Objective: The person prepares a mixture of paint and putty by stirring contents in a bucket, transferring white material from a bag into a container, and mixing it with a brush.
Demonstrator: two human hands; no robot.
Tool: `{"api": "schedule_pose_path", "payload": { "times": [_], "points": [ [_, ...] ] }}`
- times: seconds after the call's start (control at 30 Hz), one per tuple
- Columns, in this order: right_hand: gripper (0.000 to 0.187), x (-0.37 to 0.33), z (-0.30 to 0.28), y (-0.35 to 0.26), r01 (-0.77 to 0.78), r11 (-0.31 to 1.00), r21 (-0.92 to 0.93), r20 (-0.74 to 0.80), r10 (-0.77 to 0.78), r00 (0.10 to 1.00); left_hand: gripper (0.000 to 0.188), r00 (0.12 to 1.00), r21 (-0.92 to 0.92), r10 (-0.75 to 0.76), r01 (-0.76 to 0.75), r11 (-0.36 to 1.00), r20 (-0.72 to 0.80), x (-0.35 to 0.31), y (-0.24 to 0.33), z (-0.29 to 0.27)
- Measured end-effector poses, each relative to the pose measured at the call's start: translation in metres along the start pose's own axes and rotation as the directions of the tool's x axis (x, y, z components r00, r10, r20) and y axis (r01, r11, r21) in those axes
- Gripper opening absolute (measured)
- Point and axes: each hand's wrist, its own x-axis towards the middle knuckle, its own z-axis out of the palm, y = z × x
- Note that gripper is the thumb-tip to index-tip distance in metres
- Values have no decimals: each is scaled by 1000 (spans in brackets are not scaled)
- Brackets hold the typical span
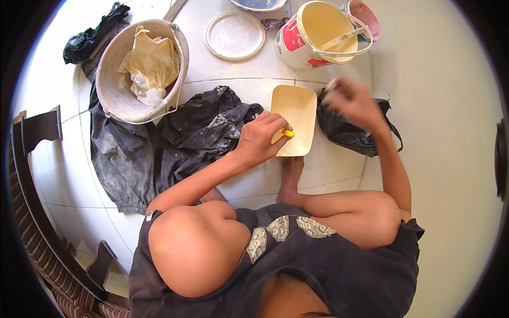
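Observation:
A cream rectangular tray (303, 119) rests on the tiles in front of me. My left hand (261, 139) is closed at its left edge, pinching a short yellow handle (288, 133) whose other end is hidden by the fingers. Beyond the tray's right side, my right hand (352, 103) is raised over a black plastic bag (379, 135). It is blurred, with curled fingers and a small pale thing at the tips that I cannot make out.
A dirty bucket (108, 79) holding a crumpled plastic bag (151, 63) stands left on dark cloth (124, 164). Farther off are a round lid (235, 35), a white paint bucket (289, 45) with a stick across it, and a pink-lined tub (366, 18). Wooden furniture (47, 254) edges the left.

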Motion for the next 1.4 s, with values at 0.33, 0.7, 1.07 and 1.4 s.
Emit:
{"api": "schedule_pose_path", "payload": {
  "times": [0.33, 0.7, 1.07, 1.4],
  "points": [
    [46, 105, -111, 5, 403, 866, -295, -298, -484, 823, 18, 999, -5, 16, -16, 1000, -29, -8, 11, -1],
    [64, 147, -125, 86, -71, 873, -482, -491, -203, 847, 23, 999, -50, 40, -39, 998, 19, -9, 10, 5],
    [35, 87, -87, 16, 229, 937, -263, -246, -294, 923, 24, 995, -33, 82, -80, 996, 63, -13, 11, 8],
    [31, 7, -137, 32, 185, 957, 224, -666, 12, 746, 23, 991, -63, 113, -108, 992, 75, -12, 14, 14]
  ]
}}
